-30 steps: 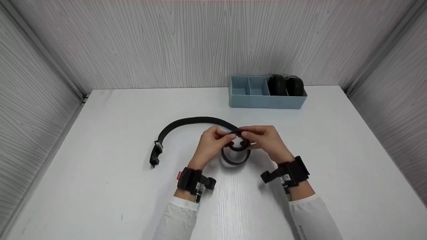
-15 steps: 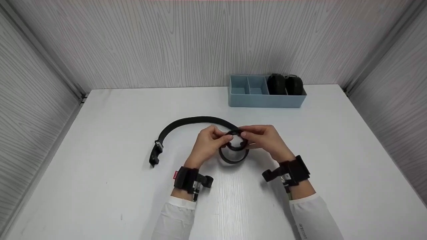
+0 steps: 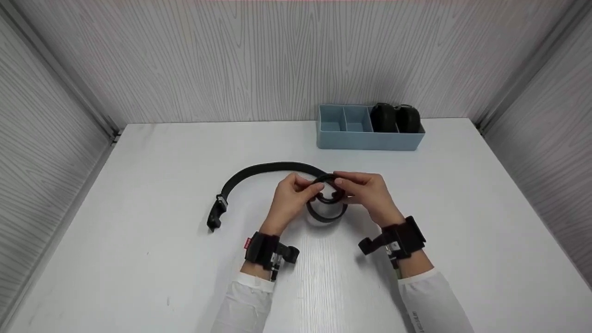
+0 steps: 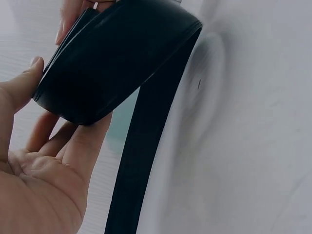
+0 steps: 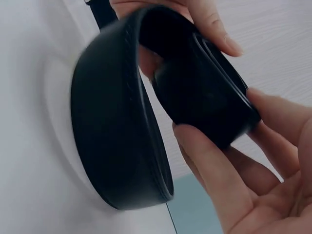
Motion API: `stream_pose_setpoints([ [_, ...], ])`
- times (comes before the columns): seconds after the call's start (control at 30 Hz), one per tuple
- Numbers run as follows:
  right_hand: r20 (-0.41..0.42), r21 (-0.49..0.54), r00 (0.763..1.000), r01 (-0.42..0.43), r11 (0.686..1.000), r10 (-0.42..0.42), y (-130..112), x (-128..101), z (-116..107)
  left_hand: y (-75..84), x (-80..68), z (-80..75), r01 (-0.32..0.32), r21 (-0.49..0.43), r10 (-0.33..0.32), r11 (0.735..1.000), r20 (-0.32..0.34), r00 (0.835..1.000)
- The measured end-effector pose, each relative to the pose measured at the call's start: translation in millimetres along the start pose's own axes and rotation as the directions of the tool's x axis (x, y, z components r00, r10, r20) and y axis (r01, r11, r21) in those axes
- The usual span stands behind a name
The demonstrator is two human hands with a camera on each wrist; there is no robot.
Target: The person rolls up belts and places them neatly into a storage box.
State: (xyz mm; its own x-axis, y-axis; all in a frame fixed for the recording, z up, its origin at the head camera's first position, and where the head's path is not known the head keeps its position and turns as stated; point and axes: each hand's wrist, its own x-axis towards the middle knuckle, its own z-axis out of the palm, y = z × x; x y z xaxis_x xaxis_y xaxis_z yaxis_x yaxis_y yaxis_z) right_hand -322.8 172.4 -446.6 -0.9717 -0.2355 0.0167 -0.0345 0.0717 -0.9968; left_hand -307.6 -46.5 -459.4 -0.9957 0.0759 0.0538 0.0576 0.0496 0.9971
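Observation:
A black leather belt (image 3: 277,166) arcs over the white table, its buckle (image 3: 216,212) lying at the left end. Its other end is rolled into a small coil, with a wider loose loop (image 5: 107,112) hanging below. My left hand (image 3: 289,199) pinches the coil's left side between thumb and fingers; in the left wrist view the coiled strap (image 4: 97,63) shows broad and smooth. On the opposite side my right hand (image 3: 370,194) grips the coil, thumb on the near edge and fingers behind. In the right wrist view the layers of the coil overlap between the fingertips (image 5: 190,136).
A blue-grey divided box (image 3: 370,141) stands at the back right of the white table (image 3: 162,259). Two rolled black belts (image 3: 384,118) sit in its right compartments. Grey wood-grain panels (image 3: 222,60) rise behind and at both sides.
Both hands stay on the coil, which has turned a little and risen slightly in the head view. The belt's buckle end and the box have not moved.

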Motion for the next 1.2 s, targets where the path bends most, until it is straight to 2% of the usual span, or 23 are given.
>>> stream_pose_setpoints([
  [0.1, -0.007, 0.004, 1.0, -0.007, 1.0, 0.007, 0.7, 0.2, 1.3, -0.5, -0.4, -0.9, -0.014, 0.021, 0.014, 1.0, -0.01, 1.0],
  [0.2, 0.024, 0.007, 1.0, -0.018, 1.0, 0.018, -1.1, 0.2, -0.7, 0.0, -0.1, -4.2, -0.029, 0.047, 0.029, 0.998, 0.012, 1.0],
  [0.4, 0.122, -0.066, 0.991, -0.053, 0.996, 0.061, -4.2, -0.5, -4.5, 1.8, -0.9, -13.1, -0.034, 0.104, 0.022, 0.994, 0.118, 0.993],
  [0.5, 0.164, -0.128, 0.984, -0.044, 0.991, 0.065, -5.2, -1.4, -5.5, 2.2, -1.6, -14.2, -0.022, 0.117, 0.002, 0.993, 0.172, 0.985],
  [0.57, 0.175, -0.152, 0.983, -0.031, 0.988, 0.058, -5.6, -1.8, -6.2, 1.8, -1.6, -13.2, -0.015, 0.125, -0.008, 0.992, 0.185, 0.983],
  [0.67, 0.147, -0.134, 0.988, -0.028, 0.991, 0.048, -5.3, -1.7, -6.0, 0.6, -1.6, -10.4, -0.004, 0.122, -0.016, 0.993, 0.162, 0.987],
  [0.87, 0.022, -0.047, 1.0, -0.019, 0.999, 0.02, -2.6, -0.2, 0.5, -2.4, 0.0, -3.4, 0.0, 0.044, -0.003, 0.999, 0.056, 0.998],
  [0.97, -0.023, -0.031, 1.0, -0.022, 0.999, 0.021, -0.5, 0.4, 3.6, -2.7, 0.0, -2.4, 0.003, 0.049, -0.004, 0.999, 0.018, 1.0],
  [1.07, -0.021, -0.025, 0.999, -0.035, 0.999, 0.034, 0.7, 1.1, 3.8, -1.5, -0.3, -3.4, -0.003, 0.061, 0.003, 0.998, 0.015, 1.0],
  [1.2, 0.036, -0.025, 0.998, -0.051, 0.998, 0.052, -0.4, 1.1, 0.0, 1.5, -1.0, -8.1, -0.023, 0.07, 0.019, 0.997, 0.055, 0.998],
])
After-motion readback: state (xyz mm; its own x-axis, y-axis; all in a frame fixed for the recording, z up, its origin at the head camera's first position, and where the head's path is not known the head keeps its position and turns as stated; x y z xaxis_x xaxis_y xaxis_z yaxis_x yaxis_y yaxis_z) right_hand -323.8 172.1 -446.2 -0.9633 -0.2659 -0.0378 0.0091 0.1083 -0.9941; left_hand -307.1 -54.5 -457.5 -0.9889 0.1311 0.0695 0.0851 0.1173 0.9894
